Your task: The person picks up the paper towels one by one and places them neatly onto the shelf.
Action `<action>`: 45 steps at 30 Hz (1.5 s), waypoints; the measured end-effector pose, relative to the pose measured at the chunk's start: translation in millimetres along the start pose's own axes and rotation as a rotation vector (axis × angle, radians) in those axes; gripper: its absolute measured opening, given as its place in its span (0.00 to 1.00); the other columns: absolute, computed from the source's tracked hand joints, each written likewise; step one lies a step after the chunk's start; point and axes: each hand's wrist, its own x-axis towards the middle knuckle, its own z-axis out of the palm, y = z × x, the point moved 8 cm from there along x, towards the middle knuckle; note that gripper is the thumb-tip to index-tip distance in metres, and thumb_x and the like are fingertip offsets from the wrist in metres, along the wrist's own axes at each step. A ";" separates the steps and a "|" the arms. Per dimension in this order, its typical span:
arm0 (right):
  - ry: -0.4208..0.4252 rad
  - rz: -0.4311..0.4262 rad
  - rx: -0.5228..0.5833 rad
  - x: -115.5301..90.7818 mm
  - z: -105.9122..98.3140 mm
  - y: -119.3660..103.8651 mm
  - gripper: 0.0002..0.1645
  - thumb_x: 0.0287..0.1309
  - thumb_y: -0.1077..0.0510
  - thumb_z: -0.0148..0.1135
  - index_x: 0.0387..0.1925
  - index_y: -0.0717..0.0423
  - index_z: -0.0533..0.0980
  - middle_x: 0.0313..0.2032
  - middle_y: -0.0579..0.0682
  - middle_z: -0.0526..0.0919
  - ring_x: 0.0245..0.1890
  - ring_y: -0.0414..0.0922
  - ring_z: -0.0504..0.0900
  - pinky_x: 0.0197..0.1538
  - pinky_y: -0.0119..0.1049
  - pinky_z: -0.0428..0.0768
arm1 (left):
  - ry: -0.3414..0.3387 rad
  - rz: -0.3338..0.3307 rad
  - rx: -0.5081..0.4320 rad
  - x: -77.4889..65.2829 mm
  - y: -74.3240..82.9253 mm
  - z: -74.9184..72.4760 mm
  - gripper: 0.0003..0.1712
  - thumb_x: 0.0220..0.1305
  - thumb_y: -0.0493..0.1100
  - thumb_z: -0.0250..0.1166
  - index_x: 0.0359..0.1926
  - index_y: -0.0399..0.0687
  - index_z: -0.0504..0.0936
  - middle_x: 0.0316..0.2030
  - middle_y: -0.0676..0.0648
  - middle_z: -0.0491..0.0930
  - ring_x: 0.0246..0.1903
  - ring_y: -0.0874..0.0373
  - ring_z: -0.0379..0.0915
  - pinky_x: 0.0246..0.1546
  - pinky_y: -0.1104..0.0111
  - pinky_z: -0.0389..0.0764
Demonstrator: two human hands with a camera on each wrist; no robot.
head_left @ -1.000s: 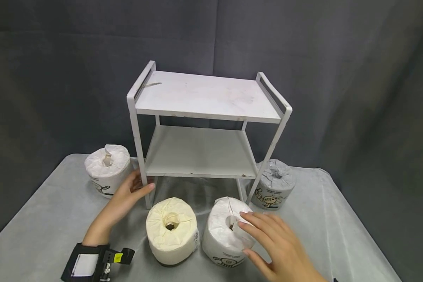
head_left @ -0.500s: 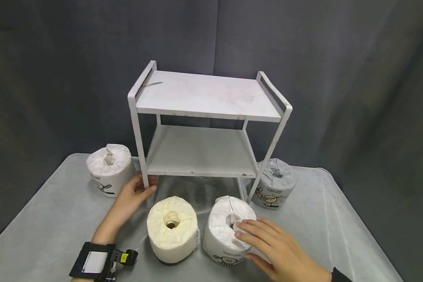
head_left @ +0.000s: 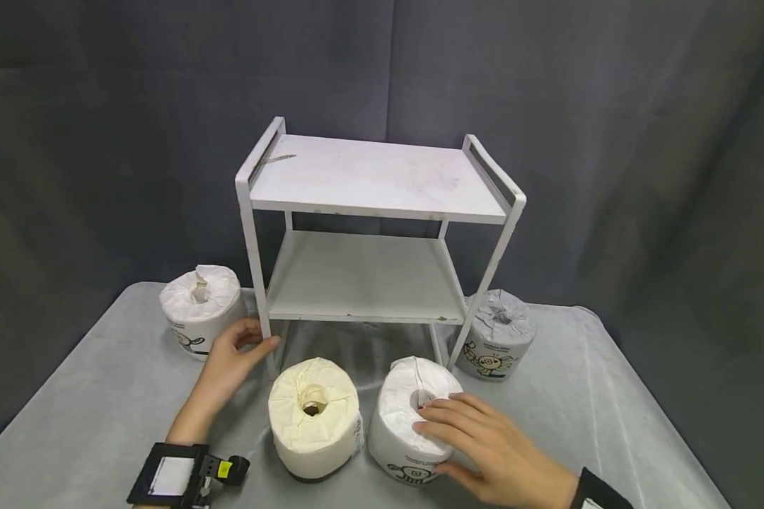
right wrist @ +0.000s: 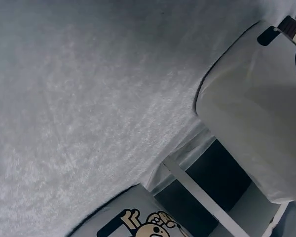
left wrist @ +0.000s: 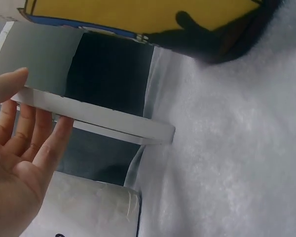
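Note:
A white two-tier shelf (head_left: 375, 177) stands in the middle of the head view. My left hand (head_left: 232, 353) holds its front left leg; the left wrist view shows the thumb on one side of the leg (left wrist: 103, 116) and fingers on the other. A white wrapped toilet paper roll (head_left: 397, 417) stands in front of the shelf. My right hand (head_left: 484, 445) holds this roll, fingers over its top beside the core hole and thumb against its side. Just left of it stands a cream-wrapped roll (head_left: 315, 431). In the right wrist view, the hand is almost wholly out of frame.
Another white roll (head_left: 200, 304) stands behind my left hand, left of the shelf. A greyish roll (head_left: 499, 339) is at the shelf's right leg. Grey cloth (head_left: 611, 424) covers the table, and a dark curtain (head_left: 643, 141) hangs behind it.
My right hand has moved left and farther onto the white roll, its fingers bending more. The left hand stays at the shelf leg, its forearm shifted slightly right. The rolls have stayed in place.

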 end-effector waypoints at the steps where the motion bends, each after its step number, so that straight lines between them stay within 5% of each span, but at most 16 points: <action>1: -0.004 0.002 0.003 -1.1 1.4 0.8 0.35 0.57 0.52 0.70 0.64 0.55 0.71 0.63 0.51 0.74 0.62 0.51 0.73 0.69 0.46 0.59 | -0.001 0.000 0.002 -0.4 -0.3 0.5 0.15 0.65 0.39 0.68 0.46 0.32 0.78 0.41 0.42 0.80 0.45 0.58 0.76 0.55 0.60 0.72; 5: 0.017 -0.019 0.013 -3.3 3.5 2.1 0.40 0.45 0.56 0.73 0.63 0.56 0.72 0.60 0.51 0.75 0.60 0.49 0.74 0.68 0.47 0.60 | 0.006 -0.010 0.001 -1.6 -1.1 1.0 0.14 0.65 0.39 0.68 0.45 0.32 0.78 0.41 0.42 0.80 0.46 0.57 0.75 0.54 0.63 0.72; 11: 0.066 -0.069 -0.005 -1.4 2.7 0.9 0.29 0.55 0.56 0.67 0.59 0.57 0.74 0.56 0.51 0.77 0.56 0.48 0.76 0.64 0.48 0.65 | 0.007 -0.018 0.028 -0.6 -0.8 0.1 0.13 0.66 0.39 0.67 0.43 0.32 0.78 0.40 0.41 0.80 0.47 0.53 0.75 0.54 0.61 0.72; 16: 0.031 -0.038 -0.005 -2.2 3.9 3.9 0.43 0.36 0.59 0.75 0.61 0.56 0.73 0.58 0.50 0.76 0.59 0.48 0.74 0.66 0.47 0.61 | -0.011 -0.022 0.020 -0.5 -2.3 0.3 0.12 0.67 0.41 0.66 0.41 0.33 0.78 0.36 0.47 0.79 0.45 0.55 0.77 0.53 0.63 0.73; 18: 0.036 -0.049 -0.011 -1.1 3.9 4.0 0.40 0.39 0.61 0.71 0.60 0.57 0.73 0.57 0.51 0.76 0.58 0.48 0.75 0.66 0.48 0.61 | -0.009 -0.023 0.024 -1.0 -3.2 -0.5 0.12 0.66 0.41 0.67 0.41 0.34 0.78 0.36 0.49 0.78 0.43 0.56 0.77 0.51 0.66 0.73; 22: 0.053 -0.076 -0.027 2.7 4.0 2.0 0.21 0.64 0.60 0.54 0.58 0.58 0.74 0.54 0.50 0.77 0.55 0.48 0.75 0.64 0.48 0.65 | -0.009 -0.017 0.048 -1.8 -3.4 -1.0 0.13 0.65 0.41 0.68 0.41 0.34 0.78 0.37 0.46 0.79 0.42 0.57 0.77 0.50 0.67 0.73; 25: 0.055 -0.074 -0.030 4.6 3.5 0.2 0.20 0.73 0.55 0.44 0.58 0.58 0.74 0.53 0.50 0.77 0.53 0.48 0.75 0.63 0.46 0.65 | -0.002 -0.010 0.058 -1.6 -2.3 -0.5 0.13 0.65 0.41 0.68 0.41 0.34 0.78 0.37 0.44 0.80 0.42 0.56 0.77 0.49 0.65 0.74; 35: 0.136 -0.034 -0.015 6.0 -17.7 -6.1 0.21 0.75 0.51 0.47 0.57 0.60 0.75 0.52 0.53 0.79 0.52 0.50 0.76 0.65 0.43 0.63 | 0.010 -0.009 0.069 1.1 -0.9 3.3 0.10 0.64 0.38 0.68 0.37 0.34 0.77 0.35 0.42 0.80 0.42 0.51 0.78 0.45 0.67 0.75; 45: 0.250 -0.120 -0.056 21.1 -41.8 -14.9 0.19 0.73 0.53 0.51 0.53 0.64 0.77 0.46 0.55 0.80 0.46 0.52 0.77 0.59 0.45 0.68 | 0.009 -0.002 0.078 0.7 -1.6 1.6 0.11 0.64 0.39 0.68 0.37 0.35 0.77 0.34 0.43 0.80 0.41 0.52 0.78 0.43 0.68 0.75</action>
